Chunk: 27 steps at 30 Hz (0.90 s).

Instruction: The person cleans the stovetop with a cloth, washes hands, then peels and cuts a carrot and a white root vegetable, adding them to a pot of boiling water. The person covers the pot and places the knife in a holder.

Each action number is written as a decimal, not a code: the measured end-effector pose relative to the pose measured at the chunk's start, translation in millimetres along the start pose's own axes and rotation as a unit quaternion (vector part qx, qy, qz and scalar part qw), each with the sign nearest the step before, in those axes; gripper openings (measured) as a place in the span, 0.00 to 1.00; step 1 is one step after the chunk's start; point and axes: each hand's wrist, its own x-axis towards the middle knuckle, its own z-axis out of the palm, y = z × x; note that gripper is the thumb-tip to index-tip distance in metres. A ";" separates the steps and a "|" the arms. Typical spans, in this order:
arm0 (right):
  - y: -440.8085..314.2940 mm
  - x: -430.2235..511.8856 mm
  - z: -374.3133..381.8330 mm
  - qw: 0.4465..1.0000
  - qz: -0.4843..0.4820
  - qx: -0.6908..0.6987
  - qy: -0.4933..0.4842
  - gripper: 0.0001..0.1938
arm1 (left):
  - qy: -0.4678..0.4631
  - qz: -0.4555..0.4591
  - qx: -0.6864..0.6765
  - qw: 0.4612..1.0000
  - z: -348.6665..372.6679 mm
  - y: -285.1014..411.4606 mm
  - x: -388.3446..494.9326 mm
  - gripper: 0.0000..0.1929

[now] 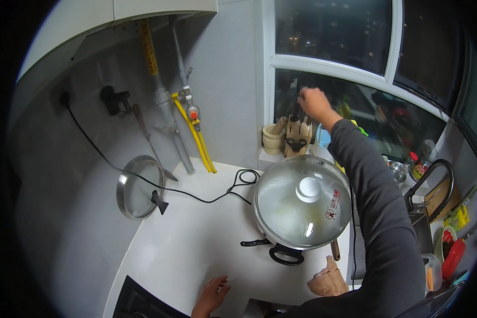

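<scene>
My right hand [315, 102] is raised above a wooden knife block [298, 133] on the window ledge, its fingers curled. Dark upright shapes show just below it, and whether it grips one of them is unclear. My left hand [212, 294] hovers low over the white countertop [183, 246], holding nothing, fingers loosely apart. Between the hands stands a large electric pot [286, 262] with a black side handle. Its steamed-up glass lid [278, 206] has a white knob [308, 189]. A black-handled knife [254, 243] pokes out from beside the pot.
A mortar with pestle [273, 139] sits left of the block. A black cord [206, 200] runs from the wall to the pot. Another lid [139, 189] leans against the wall. A brown cloth [329, 280] lies front right. The sink faucet [447, 187] and jars stand at right.
</scene>
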 end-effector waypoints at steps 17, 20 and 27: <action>79.4 -333.1 -170.8 0.588 0.334 0.694 0.247 0.04 | -0.129 0.305 -0.050 0.942 109.9 169.2 37.5 0.12; 82.6 -420.6 -176.7 0.513 0.365 0.741 0.235 0.04 | -0.137 0.396 -0.032 0.907 172.5 231.0 42.9 0.15; 114.7 -561.4 -217.7 0.414 0.404 0.788 0.210 0.04 | -0.289 0.304 -0.249 0.873 381.0 330.3 20.5 0.21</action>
